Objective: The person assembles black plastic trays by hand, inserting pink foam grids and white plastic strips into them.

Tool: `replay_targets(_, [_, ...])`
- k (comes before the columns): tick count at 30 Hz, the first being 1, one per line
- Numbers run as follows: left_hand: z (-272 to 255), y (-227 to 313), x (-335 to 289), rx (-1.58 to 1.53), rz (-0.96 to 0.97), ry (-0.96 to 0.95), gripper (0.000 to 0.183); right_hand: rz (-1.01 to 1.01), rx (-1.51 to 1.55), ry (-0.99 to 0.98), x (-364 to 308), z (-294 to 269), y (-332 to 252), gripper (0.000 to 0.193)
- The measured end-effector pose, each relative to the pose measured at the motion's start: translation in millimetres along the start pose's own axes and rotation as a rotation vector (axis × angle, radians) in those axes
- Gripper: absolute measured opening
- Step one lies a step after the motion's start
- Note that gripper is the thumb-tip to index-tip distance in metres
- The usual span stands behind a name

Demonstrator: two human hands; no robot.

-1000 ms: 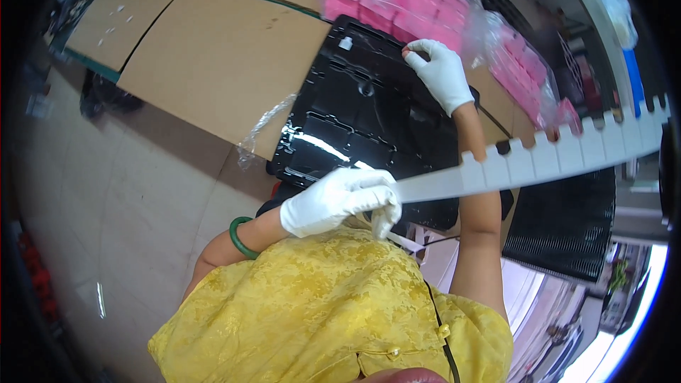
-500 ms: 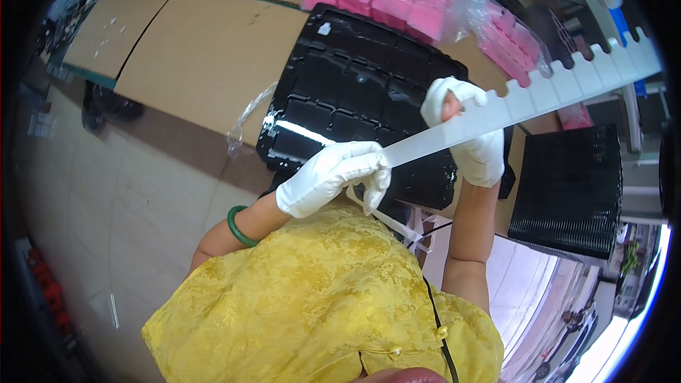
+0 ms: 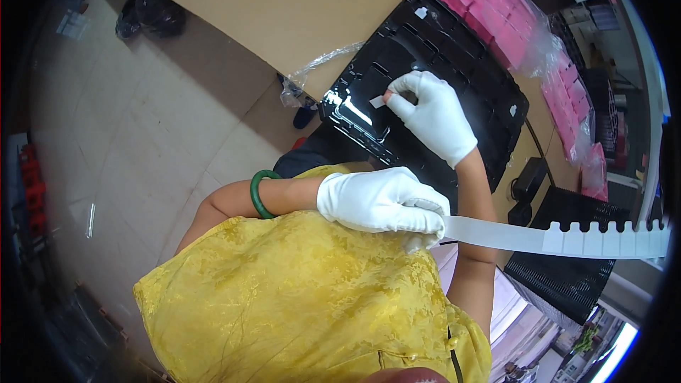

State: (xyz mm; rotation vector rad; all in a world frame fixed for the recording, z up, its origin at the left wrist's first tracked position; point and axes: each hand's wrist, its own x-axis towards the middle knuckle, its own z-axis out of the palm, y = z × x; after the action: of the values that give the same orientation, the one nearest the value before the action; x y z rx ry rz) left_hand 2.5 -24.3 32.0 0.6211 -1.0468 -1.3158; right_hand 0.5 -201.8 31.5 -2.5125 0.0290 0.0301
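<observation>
Label strip (image 3: 560,235), a long white backing band with a notched upper edge toward its far end, runs from the left hand (image 3: 383,202) out to the right edge of the view, hanging above the yellow garment (image 3: 298,298) and the dark tray stack (image 3: 567,269) at the lower right. The left hand, in a white glove, is closed around the near end of the strip, fingers curled over it; a green bangle (image 3: 261,193) sits on that wrist. A small white label (image 3: 377,101) is pinched between thumb and forefinger of the right hand (image 3: 434,115), also gloved in white, with the other fingers bent. That label is held just over the black moulded tray (image 3: 425,50), which lies on a brown cardboard-covered table (image 3: 284,7). Whether the label touches the tray cannot be told. Crumpled clear plastic film (image 3: 312,71) lies at the tray's left edge. Bagged pink boxes (image 3: 496,10) are stacked beyond the tray. Pale floor tiles (image 3: 128,142) fill the left.
</observation>
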Motion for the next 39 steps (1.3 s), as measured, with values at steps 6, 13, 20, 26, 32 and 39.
replay_targets(6, [-8.3,2.6,-9.9,-0.062,0.011,0.039,0.025,0.019,-0.197,-0.090,22.0,8.8,-11.6,0.014])
replay_targets(13, [-17.4,2.8,-13.6,-0.035,0.024,0.030,0.025,0.031,-0.311,-0.128,31.3,19.2,-15.6,0.022])
replay_targets(20, [-21.8,2.6,-13.7,-0.024,-0.009,0.023,0.026,0.116,-0.318,-0.108,29.2,20.0,-25.2,0.024])
replay_targets(26, [-18.8,3.5,-12.6,-0.022,-0.036,0.018,0.027,0.062,-0.331,0.009,21.3,33.3,-12.0,0.015])
replay_targets(32, [-16.0,0.7,-13.4,-0.045,-0.032,0.019,0.027,-0.081,-0.436,0.184,8.4,43.5,-9.4,0.009])
replay_targets(39, [-15.7,1.3,-12.5,-0.014,-0.065,0.011,0.028,-0.109,-0.364,0.192,6.2,46.3,-14.4,0.007])
